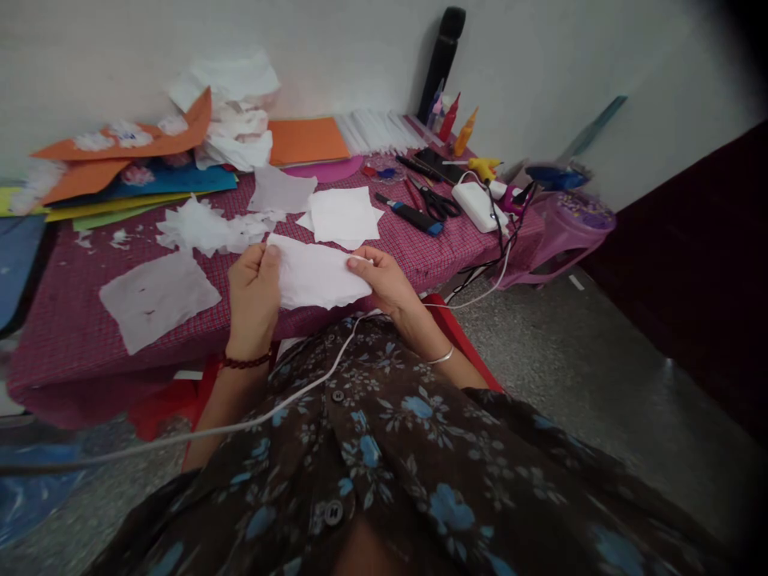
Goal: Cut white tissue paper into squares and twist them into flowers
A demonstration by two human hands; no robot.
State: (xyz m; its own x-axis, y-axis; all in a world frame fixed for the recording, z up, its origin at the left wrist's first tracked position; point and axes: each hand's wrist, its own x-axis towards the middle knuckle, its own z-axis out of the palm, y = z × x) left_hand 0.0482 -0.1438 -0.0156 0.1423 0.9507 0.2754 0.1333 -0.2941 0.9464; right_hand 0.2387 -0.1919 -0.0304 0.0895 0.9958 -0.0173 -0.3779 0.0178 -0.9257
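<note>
A folded sheet of white tissue paper (321, 276) is held between my two hands, over the table's near edge. My left hand (255, 280) pinches its left end with the thumb on top. At the right end, my right hand (384, 276) grips it between thumb and fingers. Just beyond lies a stack of white paper squares (343, 214). Torn, ruffled white paper (201, 226) lies to the left, with a flat thin white sheet (159, 298) nearer me.
A checked cloth covers the table (72, 320). Right of the paper are a utility knife (411, 214), black scissors (438, 202) and a white power strip (477, 206). Coloured sheets (150, 196) lie back left. A white cable (288, 400) crosses my lap.
</note>
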